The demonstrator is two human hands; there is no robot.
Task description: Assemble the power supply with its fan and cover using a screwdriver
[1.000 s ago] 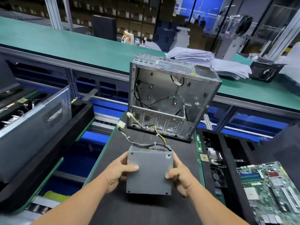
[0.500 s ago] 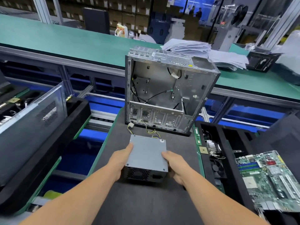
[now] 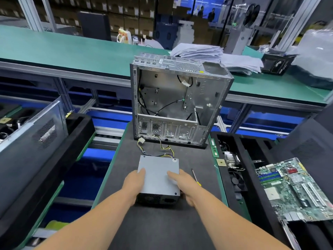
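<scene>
Power supply (image 3: 158,175) now lowered flat; screwdriver (image 3: 196,176) beside right hand (image 3: 187,184).

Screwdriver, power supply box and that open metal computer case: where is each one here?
screwdriver (image 3: 195,175): head view, on its thin shaft, right of the right hand.
power supply (image 3: 158,168): head view, on its flat grey top, between both hands.
computer case (image 3: 212,112): head view, on its right side wall.

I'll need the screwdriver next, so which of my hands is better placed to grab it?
Probably the right hand. The screwdriver lies on the mat just beside it, while the left hand sits across the power supply, on its far side.
</scene>
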